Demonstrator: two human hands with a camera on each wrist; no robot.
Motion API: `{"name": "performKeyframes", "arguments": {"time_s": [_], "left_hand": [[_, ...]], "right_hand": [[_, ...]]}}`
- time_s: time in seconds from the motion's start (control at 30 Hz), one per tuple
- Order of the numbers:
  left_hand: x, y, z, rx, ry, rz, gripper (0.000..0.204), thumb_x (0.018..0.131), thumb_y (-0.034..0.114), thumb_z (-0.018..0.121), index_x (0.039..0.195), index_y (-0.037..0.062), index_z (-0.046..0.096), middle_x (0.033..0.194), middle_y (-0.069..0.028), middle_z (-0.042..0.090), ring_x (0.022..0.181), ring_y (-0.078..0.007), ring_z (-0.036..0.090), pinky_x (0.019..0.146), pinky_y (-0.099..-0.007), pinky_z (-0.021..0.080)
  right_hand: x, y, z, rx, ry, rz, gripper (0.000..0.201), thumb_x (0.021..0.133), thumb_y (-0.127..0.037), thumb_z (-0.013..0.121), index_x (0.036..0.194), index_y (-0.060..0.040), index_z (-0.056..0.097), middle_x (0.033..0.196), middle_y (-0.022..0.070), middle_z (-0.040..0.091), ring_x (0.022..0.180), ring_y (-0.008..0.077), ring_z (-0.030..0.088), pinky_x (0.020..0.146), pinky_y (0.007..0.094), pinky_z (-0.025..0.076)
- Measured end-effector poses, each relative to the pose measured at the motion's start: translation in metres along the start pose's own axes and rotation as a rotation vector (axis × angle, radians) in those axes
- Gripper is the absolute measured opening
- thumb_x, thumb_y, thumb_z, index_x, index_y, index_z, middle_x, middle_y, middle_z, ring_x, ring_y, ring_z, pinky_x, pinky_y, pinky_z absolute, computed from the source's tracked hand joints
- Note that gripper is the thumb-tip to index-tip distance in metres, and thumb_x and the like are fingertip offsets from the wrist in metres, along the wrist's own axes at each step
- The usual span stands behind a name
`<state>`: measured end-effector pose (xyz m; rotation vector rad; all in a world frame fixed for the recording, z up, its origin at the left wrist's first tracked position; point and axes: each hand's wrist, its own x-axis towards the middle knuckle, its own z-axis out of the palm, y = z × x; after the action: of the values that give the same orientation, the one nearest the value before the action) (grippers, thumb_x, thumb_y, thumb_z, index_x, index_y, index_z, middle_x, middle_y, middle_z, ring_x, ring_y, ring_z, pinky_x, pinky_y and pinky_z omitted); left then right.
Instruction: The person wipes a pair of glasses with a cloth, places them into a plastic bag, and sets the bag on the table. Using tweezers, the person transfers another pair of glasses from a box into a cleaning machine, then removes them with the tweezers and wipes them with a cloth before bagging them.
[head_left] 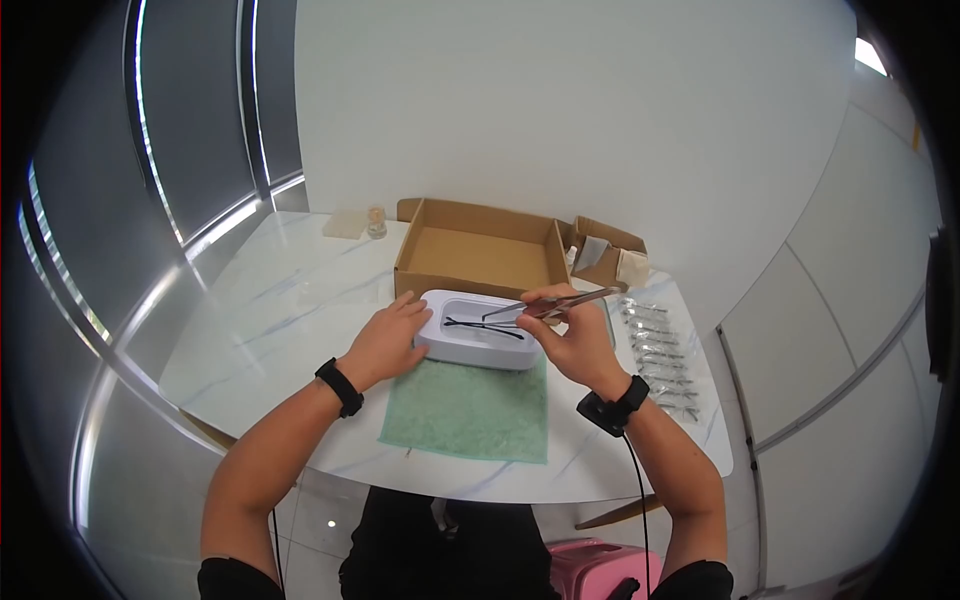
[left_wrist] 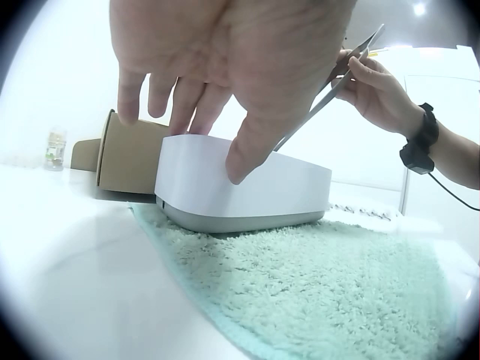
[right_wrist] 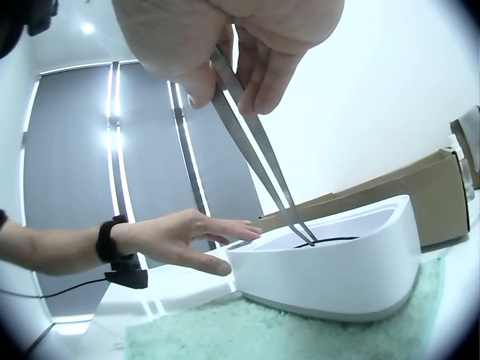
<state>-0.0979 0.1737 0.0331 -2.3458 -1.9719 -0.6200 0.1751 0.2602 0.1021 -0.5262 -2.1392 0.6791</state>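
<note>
A white oblong tub [head_left: 470, 352] with a grey base stands on a green cloth [head_left: 465, 410]. Inside it lies a thin black forked item [head_left: 500, 330], its dark line [right_wrist: 337, 239] showing over the rim in the right wrist view. Against the tub's left end rests my left hand [head_left: 390, 338], fingers on the rim and thumb along the front wall. My right hand [head_left: 575, 335] pinches metal tweezers [right_wrist: 259, 146] over the tub's right end; their tips reach down inside, at the black item. Whether the tips grip it I cannot tell.
Behind the tub is an open cardboard box [head_left: 480, 255], with a smaller box [head_left: 605, 262] to its right holding a small bottle. Several small clear packets [head_left: 658, 355] lie at the right. A glass jar [head_left: 376, 224] stands back left.
</note>
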Motion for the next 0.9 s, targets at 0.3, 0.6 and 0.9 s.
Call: {"name": "performKeyframes", "arguments": {"time_s": [0.3, 0.6, 0.9], "left_hand": [[-0.038, 0.018, -0.002, -0.070, -0.020, 0.016, 0.068, 0.083, 0.027, 0.072, 0.138, -0.0042, 0.046, 0.148, -0.0256, 0.038, 0.142, -0.0412, 0.029, 0.115, -0.0432, 0.031], [-0.151, 0.065, -0.003, -0.579, 0.090, -0.217, 0.023, 0.085, 0.012, 0.073, 0.107, 0.0028, 0.070, 0.097, -0.0139, 0.072, 0.081, -0.0212, 0.068, 0.071, -0.0286, 0.052], [-0.171, 0.044, 0.036, -0.653, 0.340, -0.496, 0.029, 0.090, 0.017, 0.071, 0.069, -0.0007, 0.063, 0.051, -0.0014, 0.051, 0.048, -0.0045, 0.039, 0.044, -0.0243, 0.031]], "right_hand": [[-0.004, 0.003, 0.000, -0.035, -0.056, -0.064, 0.027, 0.084, -0.007, 0.076, 0.108, -0.0032, 0.063, 0.101, 0.0088, 0.068, 0.090, 0.0175, 0.070, 0.080, 0.0294, 0.055], [-0.006, 0.005, -0.010, -0.070, 0.020, 0.006, 0.025, 0.084, -0.011, 0.075, 0.106, -0.0027, 0.066, 0.093, 0.0104, 0.070, 0.087, 0.0211, 0.070, 0.076, 0.0331, 0.055], [-0.005, 0.000, -0.018, 0.015, 0.000, 0.031, 0.026, 0.085, -0.010, 0.075, 0.107, -0.0012, 0.065, 0.093, 0.0083, 0.069, 0.087, 0.0168, 0.069, 0.076, 0.0289, 0.054]]}}
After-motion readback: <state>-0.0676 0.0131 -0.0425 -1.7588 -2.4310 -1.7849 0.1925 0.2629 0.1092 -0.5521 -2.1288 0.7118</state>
